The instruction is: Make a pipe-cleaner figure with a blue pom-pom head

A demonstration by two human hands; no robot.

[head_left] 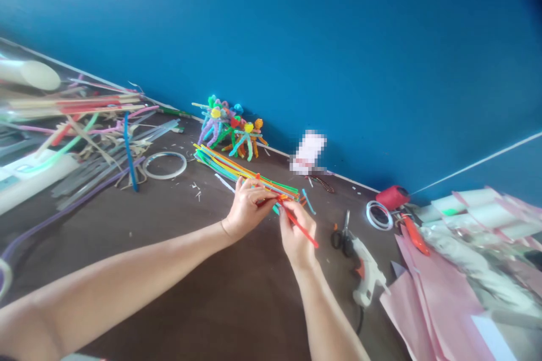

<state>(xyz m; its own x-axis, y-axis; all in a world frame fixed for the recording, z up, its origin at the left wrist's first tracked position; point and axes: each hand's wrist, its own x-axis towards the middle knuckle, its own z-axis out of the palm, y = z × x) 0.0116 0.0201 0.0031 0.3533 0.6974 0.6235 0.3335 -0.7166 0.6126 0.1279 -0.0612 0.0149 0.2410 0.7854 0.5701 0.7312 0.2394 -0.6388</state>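
My left hand [247,207] and my right hand [297,232] meet over a dark brown table [178,248]. Both pinch a thin red pipe cleaner [301,228] that runs from the left fingertips down past the right palm. Just behind the hands lies a bundle of coloured pipe cleaners [241,172]. Farther back, against the blue wall, stand several small pipe-cleaner figures [231,127].
A tape ring [164,164] and loose sticks and straws [84,124] lie at the left. At the right are scissors [341,234], a white glue gun [367,273], another tape ring [379,215], a red spool [392,197] and pink paper sheets [436,304].
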